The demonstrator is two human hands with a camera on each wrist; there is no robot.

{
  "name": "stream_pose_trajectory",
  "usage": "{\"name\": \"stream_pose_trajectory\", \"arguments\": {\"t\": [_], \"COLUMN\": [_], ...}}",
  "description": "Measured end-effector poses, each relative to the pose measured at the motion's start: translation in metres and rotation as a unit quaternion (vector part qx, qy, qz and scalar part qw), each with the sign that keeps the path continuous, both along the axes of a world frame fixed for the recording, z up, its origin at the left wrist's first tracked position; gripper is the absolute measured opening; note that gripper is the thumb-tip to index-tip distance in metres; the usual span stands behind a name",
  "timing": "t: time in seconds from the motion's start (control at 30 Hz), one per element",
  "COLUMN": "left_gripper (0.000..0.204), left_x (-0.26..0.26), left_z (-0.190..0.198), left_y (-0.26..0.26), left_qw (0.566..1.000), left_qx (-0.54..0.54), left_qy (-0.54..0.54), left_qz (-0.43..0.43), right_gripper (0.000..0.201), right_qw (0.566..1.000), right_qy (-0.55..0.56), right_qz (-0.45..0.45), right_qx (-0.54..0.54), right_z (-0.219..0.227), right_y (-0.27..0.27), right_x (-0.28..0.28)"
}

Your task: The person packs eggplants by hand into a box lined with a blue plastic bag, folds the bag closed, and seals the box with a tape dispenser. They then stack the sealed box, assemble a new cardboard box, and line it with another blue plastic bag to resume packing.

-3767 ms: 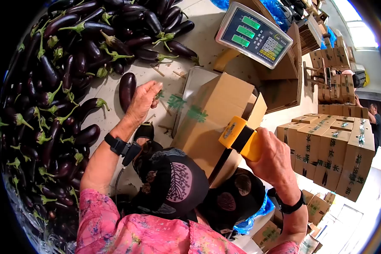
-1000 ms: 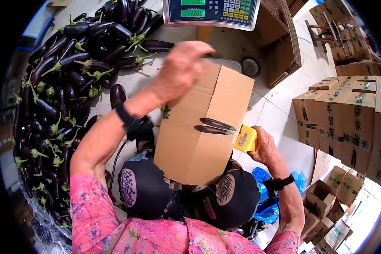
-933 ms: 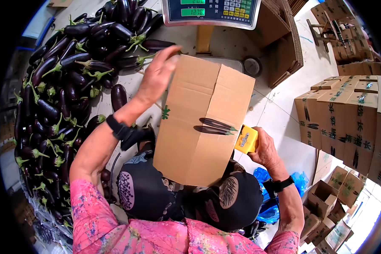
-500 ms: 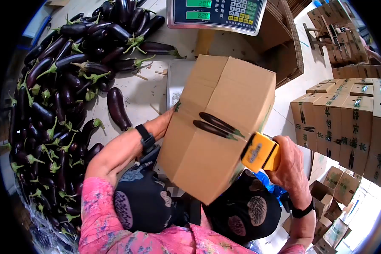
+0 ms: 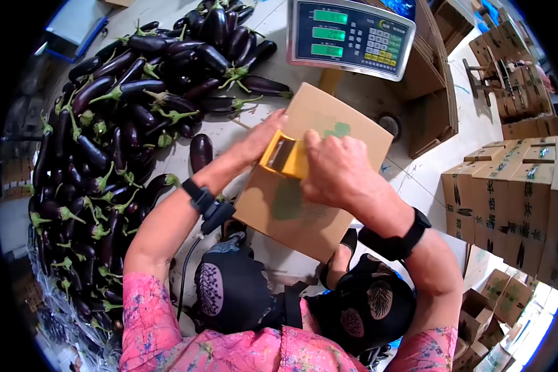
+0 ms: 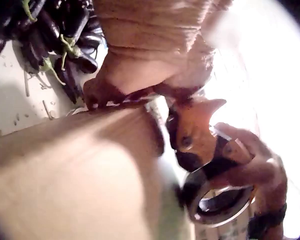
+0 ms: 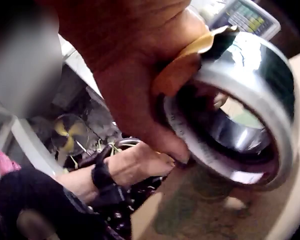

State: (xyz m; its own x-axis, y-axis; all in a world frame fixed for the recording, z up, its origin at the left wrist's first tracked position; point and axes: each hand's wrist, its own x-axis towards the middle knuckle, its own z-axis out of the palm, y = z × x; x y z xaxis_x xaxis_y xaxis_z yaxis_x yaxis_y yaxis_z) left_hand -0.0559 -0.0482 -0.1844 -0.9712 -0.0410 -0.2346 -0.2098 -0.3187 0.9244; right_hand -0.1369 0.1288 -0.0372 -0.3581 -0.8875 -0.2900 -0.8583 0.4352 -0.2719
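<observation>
- Two hands were at work on the cardboard box (image 5: 322, 232), which was tilted above the floor, before the person's knees.
- The right hand (image 5: 335, 170) had its grip closed round the yellow tape dispenser (image 5: 285, 158), held over the box's upper face near its left edge.
- The left hand (image 5: 263, 136) touched that edge; how far its grip was open could not be told.
- The box looked stiff in its walls, likely to dent at corners; its weight was unknowable with the contents hidden. Opposite edges seemed the soundest hold.
- The dispenser looked rigid and light enough for one hand, best taken by its body, clear of the cutting end.
- The left fingers were mostly hidden, the box's underside was out of sight, and the green print was partly covered and blurred.
</observation>
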Motion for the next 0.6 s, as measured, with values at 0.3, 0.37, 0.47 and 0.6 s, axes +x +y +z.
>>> {"name": "stream_pose_trajectory", "arguments": {"t": [0.3, 0.37, 0.47, 0.6], "left_gripper": [0.068, 0.069, 0.074, 0.078], "left_x": [0.009, 0.01, 0.014, 0.013], "left_z": [0.018, 0.018, 0.025, 0.011], "left_y": [0.012, 0.013, 0.017, 0.01], "left_qw": [0.938, 0.925, 0.906, 0.906], "left_qx": [-0.334, -0.362, -0.396, -0.394], "left_qy": [-0.073, -0.094, -0.12, -0.133], "left_qz": [0.062, 0.067, 0.088, 0.074], "right_gripper": [0.046, 0.048, 0.048, 0.042], "right_qw": [1.0, 0.999, 0.999, 0.996], "right_qy": [0.01, 0.028, 0.027, 0.016], "right_qz": [-0.016, -0.022, -0.044, -0.082], "right_qx": [-0.009, -0.005, 0.004, -0.004], "right_z": [0.013, 0.014, 0.013, -0.011], "right_y": [0.025, 0.045, 0.094, 0.164], "right_x": [0.0, -0.004, -0.013, -0.024]}}
